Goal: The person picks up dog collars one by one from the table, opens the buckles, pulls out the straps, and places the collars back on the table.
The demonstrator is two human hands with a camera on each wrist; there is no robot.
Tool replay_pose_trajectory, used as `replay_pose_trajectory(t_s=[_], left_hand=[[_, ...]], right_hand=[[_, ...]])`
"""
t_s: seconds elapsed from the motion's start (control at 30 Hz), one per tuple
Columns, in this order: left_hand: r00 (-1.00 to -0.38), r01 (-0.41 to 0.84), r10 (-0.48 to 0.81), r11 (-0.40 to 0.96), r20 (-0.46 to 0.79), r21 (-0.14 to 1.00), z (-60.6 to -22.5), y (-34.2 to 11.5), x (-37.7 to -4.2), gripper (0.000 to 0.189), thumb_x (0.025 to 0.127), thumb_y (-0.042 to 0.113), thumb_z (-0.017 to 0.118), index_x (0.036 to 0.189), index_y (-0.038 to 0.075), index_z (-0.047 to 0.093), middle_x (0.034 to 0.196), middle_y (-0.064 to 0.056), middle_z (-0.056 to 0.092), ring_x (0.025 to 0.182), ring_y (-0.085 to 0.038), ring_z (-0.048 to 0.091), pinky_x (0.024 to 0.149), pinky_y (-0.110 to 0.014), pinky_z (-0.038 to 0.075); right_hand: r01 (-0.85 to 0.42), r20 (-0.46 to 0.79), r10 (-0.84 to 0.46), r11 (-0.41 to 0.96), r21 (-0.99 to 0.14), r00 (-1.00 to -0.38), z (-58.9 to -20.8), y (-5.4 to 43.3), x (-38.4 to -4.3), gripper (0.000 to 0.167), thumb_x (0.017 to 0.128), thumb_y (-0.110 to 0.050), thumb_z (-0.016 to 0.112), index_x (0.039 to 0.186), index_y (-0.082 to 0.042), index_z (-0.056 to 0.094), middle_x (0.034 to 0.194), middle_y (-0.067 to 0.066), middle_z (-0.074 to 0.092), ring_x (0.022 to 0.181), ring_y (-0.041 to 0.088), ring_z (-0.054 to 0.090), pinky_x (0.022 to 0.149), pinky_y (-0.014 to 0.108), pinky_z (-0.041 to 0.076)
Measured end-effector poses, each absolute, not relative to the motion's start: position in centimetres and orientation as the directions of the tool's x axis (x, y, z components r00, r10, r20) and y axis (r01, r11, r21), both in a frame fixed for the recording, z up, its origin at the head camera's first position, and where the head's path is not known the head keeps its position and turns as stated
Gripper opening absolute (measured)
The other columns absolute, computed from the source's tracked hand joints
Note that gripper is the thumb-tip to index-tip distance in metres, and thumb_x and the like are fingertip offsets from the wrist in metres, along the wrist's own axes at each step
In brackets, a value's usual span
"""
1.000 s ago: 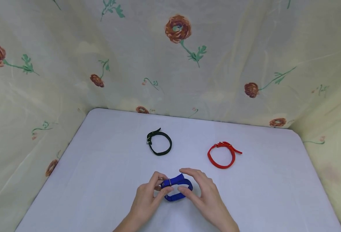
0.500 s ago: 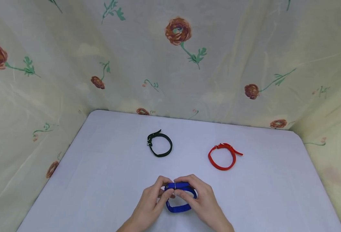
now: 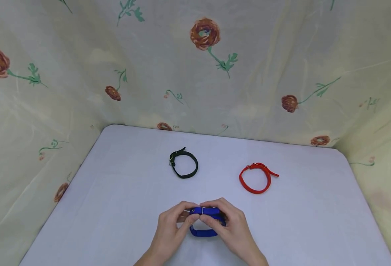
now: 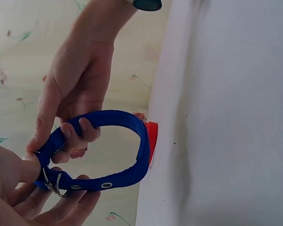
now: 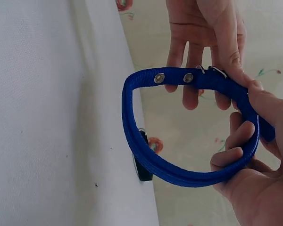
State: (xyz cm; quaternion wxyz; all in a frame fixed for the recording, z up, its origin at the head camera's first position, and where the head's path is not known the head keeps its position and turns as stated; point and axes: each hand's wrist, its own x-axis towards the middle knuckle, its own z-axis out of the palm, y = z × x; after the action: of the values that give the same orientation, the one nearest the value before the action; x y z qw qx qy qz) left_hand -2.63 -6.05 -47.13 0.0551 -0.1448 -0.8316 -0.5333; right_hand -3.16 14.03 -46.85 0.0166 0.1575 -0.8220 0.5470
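Both hands hold a blue buckled collar (image 3: 204,233), bent into a loop above the near part of the table. In the head view the left hand (image 3: 170,229) pinches it at the buckle end, left of the loop. The right hand (image 3: 233,227) grips the strap close to the buckle from the right, thumb and index meeting the left hand's fingertips. Metal eyelets, a buckle and a ring show on the collar (image 4: 108,184) in the left wrist view. In the right wrist view the right fingers (image 5: 233,148) curl round the strap.
A black collar (image 3: 195,166) lies buckled in a loop farther back on the white table (image 3: 122,192). To its right lies a red collar (image 3: 255,191). A flowered curtain (image 3: 248,74) hangs behind and on both sides.
The right hand has come in from apart and now pinches the strap beside the buckle. The blue collar has shifted slightly right. Black and red collars have stayed put.
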Motion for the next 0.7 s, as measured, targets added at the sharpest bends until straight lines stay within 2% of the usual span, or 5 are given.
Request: replay_pose_trajectory(t_s=[0.23,0.47,0.57,0.7], left_hand=[[-0.966,0.252,0.152,0.349,0.211,0.902,-46.92,-5.72,-2.67,0.012,0.105,0.024,0.071,0.116,0.021,0.075,0.109,0.000,0.083,0.092,-0.016,0.082,0.075,-0.020,0.063],[-0.976,0.204,0.138,0.325,0.167,0.923,-46.82,-5.71,-2.49,0.011,0.106,0.027,0.071,0.116,0.029,0.072,0.108,0.004,0.082,0.094,-0.015,0.082,0.080,-0.025,0.064],[-0.976,0.199,0.143,0.297,0.162,0.934,-46.85,-5.87,-2.51,0.011,0.107,0.026,0.069,0.117,0.026,0.071,0.110,0.002,0.082,0.097,-0.016,0.083,0.083,-0.028,0.065],[-0.979,0.170,0.154,0.240,0.135,0.956,-46.95,-6.11,-2.43,0.012,0.108,0.025,0.067,0.119,0.021,0.068,0.112,-0.003,0.082,0.098,-0.017,0.083,0.085,-0.025,0.064]], right_hand=[[-0.279,0.201,-0.241,0.353,-0.893,-0.949,-46.42,14.14,-3.24,0.024,0.102,-0.027,0.077,0.124,-0.032,0.072,0.115,-0.009,0.080,0.096,0.004,0.074,0.085,0.025,0.064],[-0.261,0.203,-0.191,0.360,-0.895,-0.960,-46.26,14.31,-3.03,0.019,0.100,-0.024,0.079,0.118,-0.026,0.075,0.109,-0.007,0.081,0.091,0.003,0.074,0.080,0.024,0.064],[-0.254,0.200,-0.186,0.341,-0.905,-0.962,-46.19,14.39,-3.04,0.019,0.100,-0.023,0.079,0.118,-0.021,0.076,0.108,-0.006,0.082,0.090,0.004,0.074,0.080,0.025,0.064],[-0.241,0.188,-0.187,0.322,-0.916,-0.964,-46.12,14.52,-3.02,0.021,0.099,-0.022,0.080,0.119,-0.017,0.076,0.107,-0.006,0.082,0.089,0.005,0.074,0.080,0.025,0.064]])
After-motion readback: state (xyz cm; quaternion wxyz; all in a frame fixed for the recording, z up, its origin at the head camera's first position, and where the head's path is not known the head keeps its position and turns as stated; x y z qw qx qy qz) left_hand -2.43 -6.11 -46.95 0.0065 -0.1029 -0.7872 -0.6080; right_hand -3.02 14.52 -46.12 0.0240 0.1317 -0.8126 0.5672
